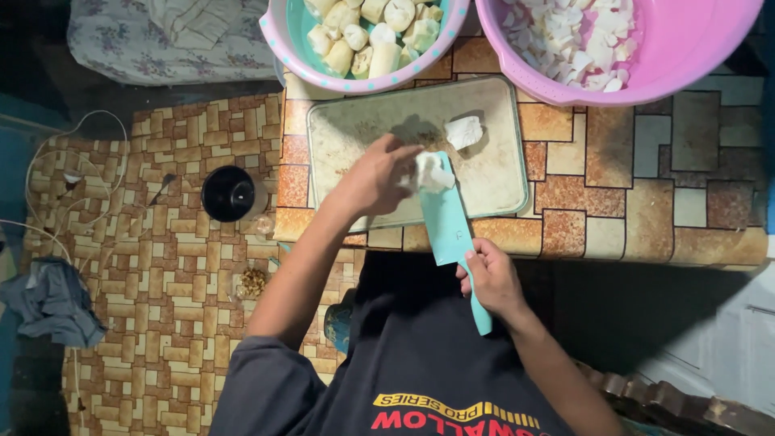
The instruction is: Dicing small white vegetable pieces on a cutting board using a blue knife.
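I had my left hand (373, 175) closed in a grip on a white peeled chunk (430, 171), pinning it to the pale cutting board (355, 129) so it would not roll under the blade. My right hand (490, 278) was wrapped firmly round the handle of the teal knife (446, 226), low by my body, with the broad blade reaching up onto the board and its tip touching the chunk I held. That angle put the edge right where my fingers steadied the piece.

One more white piece (464, 131) lay loose on the board, just beyond my left hand, near enough to take up without stretching. So there were two pieces on the board in all.

Two bowls stood at the far edge of the tiled surface (646, 202), both touching or overlapping the board's rim, close to hand. The spotted pink bowl (278, 32) on the left held the big peeled chunks; I could not count them exactly, but roughly a dozen showed. The plain pink bowl (694, 56) on the right held many small cut bits, too many to number.

Down on the floor to my left sat one black cup (229, 194)
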